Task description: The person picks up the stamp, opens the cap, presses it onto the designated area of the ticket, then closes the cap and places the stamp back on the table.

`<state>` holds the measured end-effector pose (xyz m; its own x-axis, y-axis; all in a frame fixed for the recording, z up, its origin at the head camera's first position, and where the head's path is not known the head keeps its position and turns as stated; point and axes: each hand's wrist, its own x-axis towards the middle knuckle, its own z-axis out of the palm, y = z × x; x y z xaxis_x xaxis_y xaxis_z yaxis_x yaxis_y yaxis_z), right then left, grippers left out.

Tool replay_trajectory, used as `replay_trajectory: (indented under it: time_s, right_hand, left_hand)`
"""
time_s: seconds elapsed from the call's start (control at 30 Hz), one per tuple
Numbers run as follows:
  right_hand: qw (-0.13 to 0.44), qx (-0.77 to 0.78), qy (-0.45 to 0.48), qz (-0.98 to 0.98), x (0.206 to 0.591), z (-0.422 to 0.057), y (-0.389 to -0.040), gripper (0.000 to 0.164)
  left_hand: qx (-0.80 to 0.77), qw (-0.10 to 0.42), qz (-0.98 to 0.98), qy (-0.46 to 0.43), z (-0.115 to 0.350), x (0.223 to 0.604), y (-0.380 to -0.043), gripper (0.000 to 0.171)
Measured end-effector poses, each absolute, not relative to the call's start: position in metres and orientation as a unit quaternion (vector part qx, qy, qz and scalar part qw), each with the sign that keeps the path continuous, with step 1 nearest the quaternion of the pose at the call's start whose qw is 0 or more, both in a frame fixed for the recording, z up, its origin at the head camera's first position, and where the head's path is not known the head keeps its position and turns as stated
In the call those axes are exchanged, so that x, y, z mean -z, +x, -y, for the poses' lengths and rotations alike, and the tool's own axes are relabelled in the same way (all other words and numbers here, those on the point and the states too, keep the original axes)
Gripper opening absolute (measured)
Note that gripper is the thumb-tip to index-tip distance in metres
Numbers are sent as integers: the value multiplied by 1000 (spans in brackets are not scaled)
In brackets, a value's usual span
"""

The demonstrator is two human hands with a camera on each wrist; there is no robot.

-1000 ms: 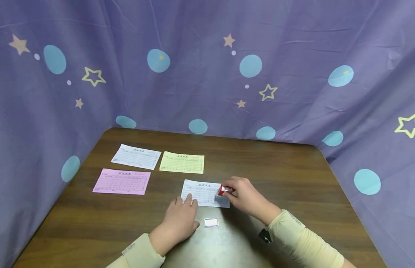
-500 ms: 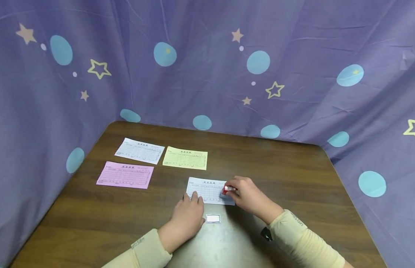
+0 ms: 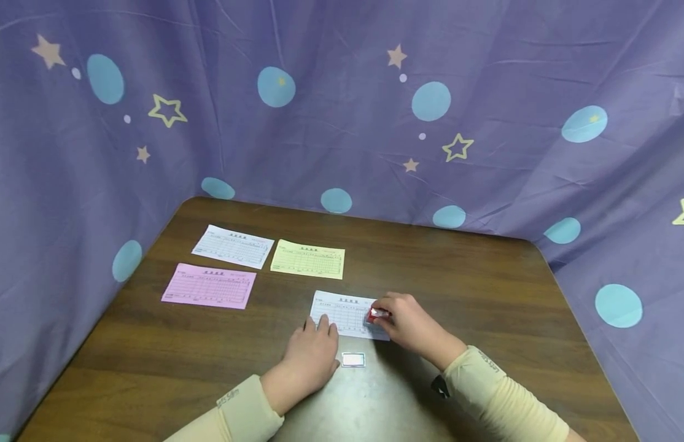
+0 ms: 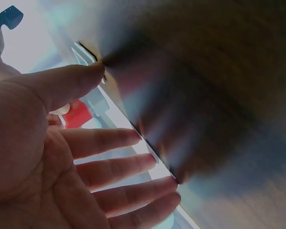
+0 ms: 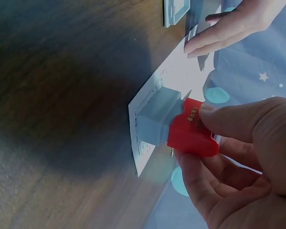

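Observation:
A white printed form slip (image 3: 342, 310) lies on the table before me. My right hand (image 3: 411, 322) pinches a stamp by its red handle (image 5: 195, 126), thumb on one side and fingers on the other. Its grey block (image 5: 159, 117) stands on the right part of the slip. The stamp's face is hidden underneath. Fingertips of my left hand (image 3: 309, 356) rest on the slip's lower left edge, the fingers straight and slightly spread. Close to the left thumb lies a small rectangular stamp cap (image 3: 353, 360), pale inside.
Farther back on the left of the wooden table (image 3: 458, 270) lie another white slip (image 3: 233, 247), a yellow slip (image 3: 307, 259) and a pink slip (image 3: 209, 286). A purple patterned curtain (image 3: 320, 147) hangs around the table's back and sides.
The head view has shifted a little. My left hand has slid slightly right, its thumb nearer the cap. The right hand keeps the stamp at the slip's right part.

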<state>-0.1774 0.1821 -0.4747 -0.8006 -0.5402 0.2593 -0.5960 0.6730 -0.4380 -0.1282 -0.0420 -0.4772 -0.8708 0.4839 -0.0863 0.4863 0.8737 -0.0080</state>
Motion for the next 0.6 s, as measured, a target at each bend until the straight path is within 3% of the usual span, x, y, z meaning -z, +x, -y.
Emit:
replay_trajectory:
  time_s: [0.4, 0.6]
  right_hand:
    - [42, -250, 304, 918, 473, -179, -180, 15]
    - [41, -241, 294, 924, 473, -178, -181, 14]
  left_hand:
    - [21, 45, -966, 254, 43, 475, -130, 65]
    - [28, 23, -961, 275, 43, 477, -129, 62]
